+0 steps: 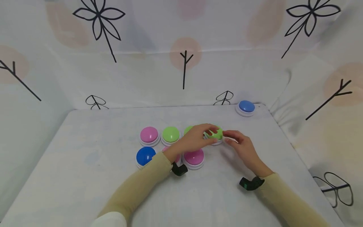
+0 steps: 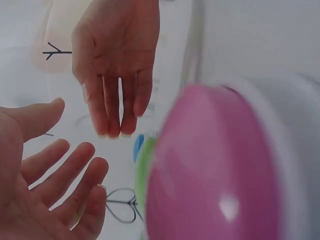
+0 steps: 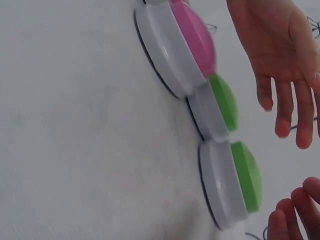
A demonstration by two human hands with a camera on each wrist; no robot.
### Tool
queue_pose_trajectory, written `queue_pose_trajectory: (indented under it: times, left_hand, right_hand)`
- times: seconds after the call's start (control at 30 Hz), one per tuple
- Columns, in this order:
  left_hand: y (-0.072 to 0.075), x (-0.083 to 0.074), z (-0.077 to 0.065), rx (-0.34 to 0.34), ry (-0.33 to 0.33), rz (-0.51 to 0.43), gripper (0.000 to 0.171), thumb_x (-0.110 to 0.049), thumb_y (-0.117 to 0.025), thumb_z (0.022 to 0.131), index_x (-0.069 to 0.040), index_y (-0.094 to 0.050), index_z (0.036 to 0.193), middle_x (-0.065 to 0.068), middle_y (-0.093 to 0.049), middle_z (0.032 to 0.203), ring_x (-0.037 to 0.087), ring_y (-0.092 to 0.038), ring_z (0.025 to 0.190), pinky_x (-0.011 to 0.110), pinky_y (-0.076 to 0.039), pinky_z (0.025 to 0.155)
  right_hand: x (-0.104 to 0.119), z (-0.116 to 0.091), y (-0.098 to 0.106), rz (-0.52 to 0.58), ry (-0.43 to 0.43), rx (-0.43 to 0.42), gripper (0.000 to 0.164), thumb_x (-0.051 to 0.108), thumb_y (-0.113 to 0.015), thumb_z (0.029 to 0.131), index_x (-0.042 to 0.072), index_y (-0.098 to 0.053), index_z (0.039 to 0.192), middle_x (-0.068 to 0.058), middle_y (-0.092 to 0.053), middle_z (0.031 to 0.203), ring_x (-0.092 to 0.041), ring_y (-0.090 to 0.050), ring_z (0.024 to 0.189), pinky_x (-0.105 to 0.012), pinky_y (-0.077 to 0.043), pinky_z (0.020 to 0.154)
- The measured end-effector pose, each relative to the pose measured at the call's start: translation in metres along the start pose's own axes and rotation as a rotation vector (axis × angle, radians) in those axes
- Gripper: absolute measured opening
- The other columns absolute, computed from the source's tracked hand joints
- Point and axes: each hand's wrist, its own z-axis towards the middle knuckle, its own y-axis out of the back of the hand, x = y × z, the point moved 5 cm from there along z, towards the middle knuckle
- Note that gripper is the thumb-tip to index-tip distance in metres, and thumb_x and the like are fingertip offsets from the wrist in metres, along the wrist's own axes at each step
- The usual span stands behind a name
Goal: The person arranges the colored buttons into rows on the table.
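Note:
A green domed push button [image 1: 216, 134] on a white base stands at the right end of the back row. My left hand [image 1: 197, 137] reaches over the row from the left, its fingers spread and loosely bent near that button. On the other side, my right hand [image 1: 242, 150] faces it, fingertips right at the button's edge in the head view. Both palms look empty in the left wrist view, where a pink button [image 2: 215, 170] looms close. In the right wrist view, the right fingers [image 3: 280, 227] hover beyond the end green button [image 3: 247, 177].
Beside them in the back row are a pink button [image 1: 148, 135] and a green one [image 1: 170, 134]; another green one is partly covered by my left hand. The front row has a blue button [image 1: 145, 156] and pink buttons. A separate blue button [image 1: 246, 106] sits at the far right corner.

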Motion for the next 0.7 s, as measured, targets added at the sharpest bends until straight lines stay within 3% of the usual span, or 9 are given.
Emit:
queue_pose_trajectory:
  times: [0.2, 0.33, 0.47, 0.57, 0.7]
  left_hand:
    - [-0.021, -0.008, 0.052, -0.042, 0.099, -0.038, 0.057, -0.032, -0.067, 0.097, -0.018, -0.046, 0.147, -0.007, -0.061, 0.128, 0.003, -0.056, 0.11, 0.017, -0.047, 0.088]
    - [-0.033, -0.008, 0.086, -0.062, 0.148, -0.051, 0.062, -0.034, -0.066, 0.097, -0.018, -0.04, 0.151, -0.008, -0.058, 0.133, 0.004, -0.055, 0.115, 0.016, -0.046, 0.089]
    - [-0.038, -0.004, 0.119, -0.114, 0.188, -0.103, 0.066, -0.03, -0.067, 0.097, -0.016, -0.036, 0.153, -0.005, -0.058, 0.136, 0.006, -0.055, 0.118, 0.016, -0.045, 0.09]
    - [-0.038, 0.003, 0.137, -0.165, 0.238, -0.159, 0.066, -0.028, -0.069, 0.096, -0.016, -0.038, 0.153, -0.004, -0.059, 0.136, 0.006, -0.056, 0.118, 0.016, -0.045, 0.091]
    - [-0.04, 0.016, 0.153, -0.191, 0.305, -0.183, 0.065, -0.027, -0.07, 0.095, -0.017, -0.041, 0.152, -0.004, -0.058, 0.139, 0.006, -0.054, 0.121, 0.018, -0.044, 0.094]
  right_hand:
    - [-0.009, 0.011, 0.041, -0.013, -0.065, -0.109, 0.048, 0.034, -0.055, 0.103, 0.002, -0.055, 0.14, -0.016, -0.056, 0.137, -0.006, -0.053, 0.117, -0.011, -0.043, 0.092]
    - [-0.018, 0.022, 0.069, 0.001, -0.123, -0.184, 0.052, 0.036, -0.056, 0.102, 0.002, -0.052, 0.142, -0.009, -0.058, 0.135, 0.0, -0.053, 0.112, -0.012, -0.044, 0.092]
    - [-0.033, 0.038, 0.094, 0.183, -0.169, -0.273, 0.051, 0.029, -0.062, 0.1, 0.002, -0.053, 0.142, -0.002, -0.061, 0.127, -0.003, -0.055, 0.108, -0.01, -0.046, 0.089]
    - [-0.047, 0.049, 0.107, 0.326, -0.197, -0.32, 0.052, 0.022, -0.066, 0.097, 0.0, -0.052, 0.142, -0.005, -0.058, 0.129, -0.005, -0.056, 0.106, -0.01, -0.047, 0.087]
    - [-0.061, 0.064, 0.119, 0.349, -0.229, -0.348, 0.053, 0.019, -0.067, 0.097, 0.0, -0.05, 0.143, -0.01, -0.053, 0.139, -0.007, -0.055, 0.111, -0.013, -0.045, 0.094]
